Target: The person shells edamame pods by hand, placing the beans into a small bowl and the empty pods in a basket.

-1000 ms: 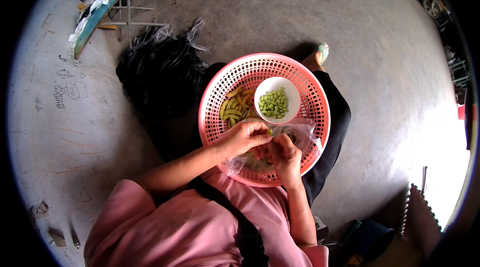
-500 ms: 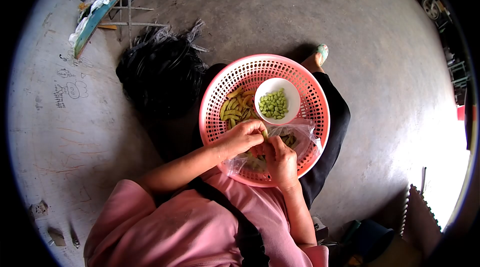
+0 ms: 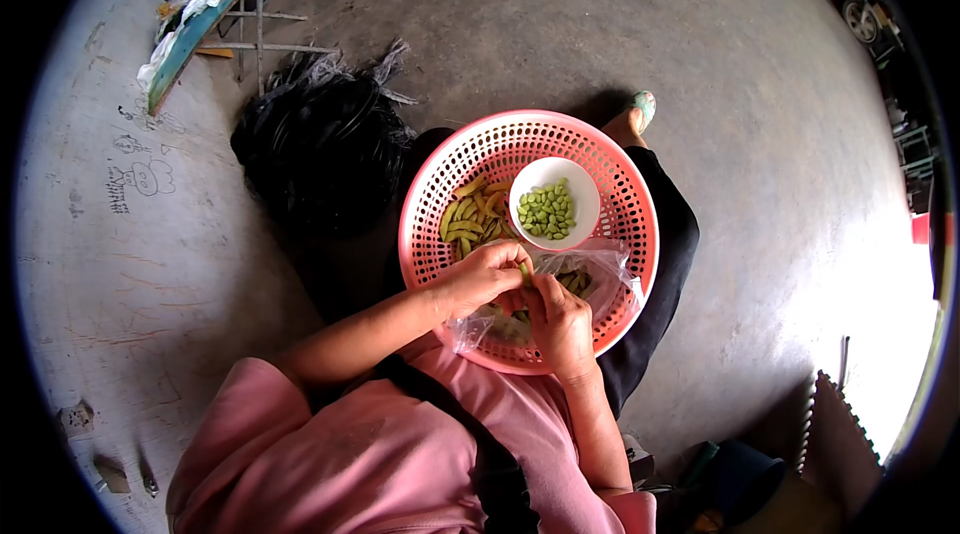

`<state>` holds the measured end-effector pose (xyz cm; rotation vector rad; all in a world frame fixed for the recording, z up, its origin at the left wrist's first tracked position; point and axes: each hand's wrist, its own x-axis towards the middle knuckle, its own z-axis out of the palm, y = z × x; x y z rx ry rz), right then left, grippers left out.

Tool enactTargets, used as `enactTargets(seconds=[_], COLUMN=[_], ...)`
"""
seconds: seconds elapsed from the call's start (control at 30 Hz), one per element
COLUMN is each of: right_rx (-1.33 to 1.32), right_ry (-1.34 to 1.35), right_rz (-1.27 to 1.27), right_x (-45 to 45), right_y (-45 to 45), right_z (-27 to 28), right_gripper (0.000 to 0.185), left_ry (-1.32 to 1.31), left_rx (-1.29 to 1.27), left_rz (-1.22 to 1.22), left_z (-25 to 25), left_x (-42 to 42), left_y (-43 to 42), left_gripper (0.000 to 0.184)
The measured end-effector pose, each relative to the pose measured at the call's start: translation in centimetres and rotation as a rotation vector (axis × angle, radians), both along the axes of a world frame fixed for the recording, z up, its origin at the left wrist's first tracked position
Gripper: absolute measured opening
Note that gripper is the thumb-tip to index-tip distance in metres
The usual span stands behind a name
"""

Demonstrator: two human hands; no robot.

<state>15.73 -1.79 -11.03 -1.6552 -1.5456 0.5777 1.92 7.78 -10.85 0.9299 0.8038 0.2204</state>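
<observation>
Both hands meet over the near part of a pink plastic basket resting on my lap. My left hand pinches a green bean pod between thumb and fingers. On the pod's other side, my right hand is closed with its fingertips against it. Beyond the hands stands a white bowl with shelled green beans in it. Yellowish-green pods lie loose in the basket left of the bowl. Beneath my hands a clear plastic bag with more pods is partly hidden.
To the left of the basket sits a black stringy bundle. A narrow teal-topped bench or table stands by the pale wall at upper left. My foot in a patterned shoe rests on the concrete floor beyond the basket.
My fingers have shifted slightly on the pod, which now sits a little lower and further left between them. The basket, bowl and bag have stayed where they were.
</observation>
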Motion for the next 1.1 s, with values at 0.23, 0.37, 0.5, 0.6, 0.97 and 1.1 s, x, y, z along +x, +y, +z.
enactTargets(seconds=[0.23,0.37,0.5,0.6,0.97,1.1], right_rx=[-0.002,-0.036,-0.01,0.09,0.11,-0.052], right_ry=[0.007,0.039,0.086,0.246,-0.197,-0.237], right_rz=[-0.06,-0.129,-0.062,0.054,-0.004,0.019], right_x=[0.1,0.5,0.1,-1.3,0.4,1.4], right_y=[-0.2,-0.1,1.2,4.0,2.7,1.4], right_z=[-0.7,0.0,2.5,5.2,1.7,1.1], right_gripper=[0.012,0.016,0.022,0.03,0.008,0.006], left_ry=[0.084,0.157,0.187,0.053,0.279,0.255], left_rx=[0.119,0.059,0.399,0.623,0.402,0.671], left_rz=[-0.059,-0.141,-0.276,-0.221,-0.496,-0.557], left_z=[-0.5,-0.3,-0.1,-1.1,1.7,1.1], left_x=[0.0,0.0,0.3,0.2,0.7,0.3], left_y=[0.0,-0.2,-0.5,-1.6,-0.8,-0.7], left_gripper=[0.007,0.009,0.013,0.01,0.03,0.029])
